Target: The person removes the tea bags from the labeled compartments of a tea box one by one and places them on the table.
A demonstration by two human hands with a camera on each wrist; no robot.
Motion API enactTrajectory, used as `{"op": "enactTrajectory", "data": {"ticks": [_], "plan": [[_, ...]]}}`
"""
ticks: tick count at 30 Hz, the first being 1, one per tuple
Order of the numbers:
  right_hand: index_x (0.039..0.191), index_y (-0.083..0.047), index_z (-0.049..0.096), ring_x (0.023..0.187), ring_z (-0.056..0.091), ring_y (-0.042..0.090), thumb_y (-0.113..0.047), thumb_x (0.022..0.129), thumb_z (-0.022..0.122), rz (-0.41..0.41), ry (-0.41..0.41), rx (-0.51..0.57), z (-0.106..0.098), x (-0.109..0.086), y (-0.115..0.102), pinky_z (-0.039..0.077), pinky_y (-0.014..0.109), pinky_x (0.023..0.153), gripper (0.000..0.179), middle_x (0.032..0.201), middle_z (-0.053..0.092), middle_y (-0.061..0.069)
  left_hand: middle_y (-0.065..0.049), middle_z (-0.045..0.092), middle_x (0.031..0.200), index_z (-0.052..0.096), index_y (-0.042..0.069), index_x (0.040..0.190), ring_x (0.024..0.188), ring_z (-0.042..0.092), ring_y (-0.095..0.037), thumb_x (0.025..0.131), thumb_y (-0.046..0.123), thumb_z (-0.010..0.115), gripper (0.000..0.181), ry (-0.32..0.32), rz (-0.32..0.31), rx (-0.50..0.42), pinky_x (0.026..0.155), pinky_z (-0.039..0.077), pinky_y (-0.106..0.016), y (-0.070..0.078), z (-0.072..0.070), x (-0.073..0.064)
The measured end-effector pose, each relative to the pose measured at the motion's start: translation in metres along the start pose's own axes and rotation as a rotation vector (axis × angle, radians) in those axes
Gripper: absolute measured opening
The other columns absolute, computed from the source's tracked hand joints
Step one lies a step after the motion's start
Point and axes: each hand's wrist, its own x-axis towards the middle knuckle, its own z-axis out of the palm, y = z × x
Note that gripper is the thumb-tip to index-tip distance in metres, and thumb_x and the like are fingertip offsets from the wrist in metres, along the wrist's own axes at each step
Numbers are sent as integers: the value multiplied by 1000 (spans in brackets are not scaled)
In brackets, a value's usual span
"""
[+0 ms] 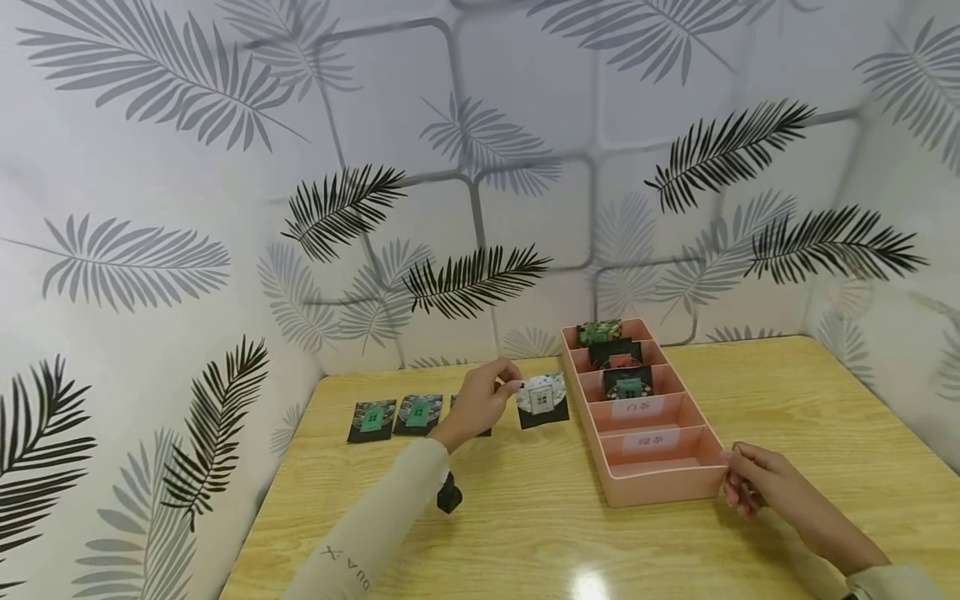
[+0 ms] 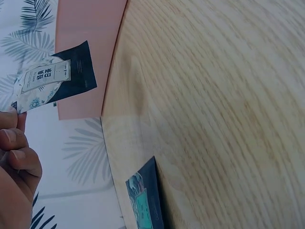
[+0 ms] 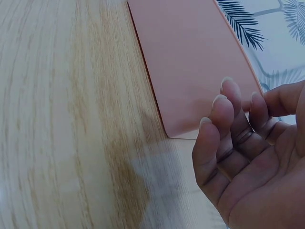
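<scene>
My left hand (image 1: pixel 480 400) pinches a white-and-black tea sachet (image 1: pixel 543 401) by its corner, above the table and just left of a pink divided box (image 1: pixel 660 488). In the left wrist view the sachet (image 2: pixel 56 76) hangs from the thumb and fingertips, its printed label showing. My right hand (image 1: pixel 765 483) holds the box's near right corner; in the right wrist view, thumb and forefinger pinch its rim while the other fingers curl loosely. Three dark sachets with green labels lie left of the box: one at far left (image 1: pixel 372 421), another beside it (image 1: pixel 418 414), the third partly behind my left hand.
Inside the box, the far compartments hold a green packet (image 1: pixel 598 332), a black sachet with a red label (image 1: pixel 617 357) and one with a green label (image 1: pixel 628 386). The two nearest compartments show white labels. A leaf-patterned wall (image 1: pixel 525 208) stands behind the wooden table (image 1: pixel 540 533).
</scene>
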Motion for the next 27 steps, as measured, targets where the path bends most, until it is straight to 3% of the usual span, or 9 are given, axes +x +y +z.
{"op": "enactTrajectory", "data": {"ticks": [8, 19, 27], "plan": [[87, 7, 43, 57, 55, 19, -38, 104, 36, -13, 16, -9, 0, -1, 0, 49, 37, 54, 49, 74, 59, 12, 3, 61, 87, 61, 19, 97, 63, 52, -11, 98, 17, 54, 7, 12, -52, 9, 58, 45, -28, -21, 3, 4], [92, 5, 46, 59, 54, 17, -40, 104, 34, -13, 12, 0, -2, -2, 0, 50, 38, 58, 48, 75, 57, 11, 3, 60, 84, 61, 16, 97, 69, 54, -11, 99, 16, 54, 7, -32, -86, 43, 62, 46, -29, -28, 5, 9], [92, 9, 45, 59, 54, 17, -37, 105, 33, -10, 12, 7, -2, -1, 2, 50, 37, 56, 49, 75, 58, 9, 5, 63, 86, 63, 19, 97, 65, 53, -9, 98, 20, 55, 7, -57, -152, 158, 60, 45, -28, -37, 10, 11]]}}
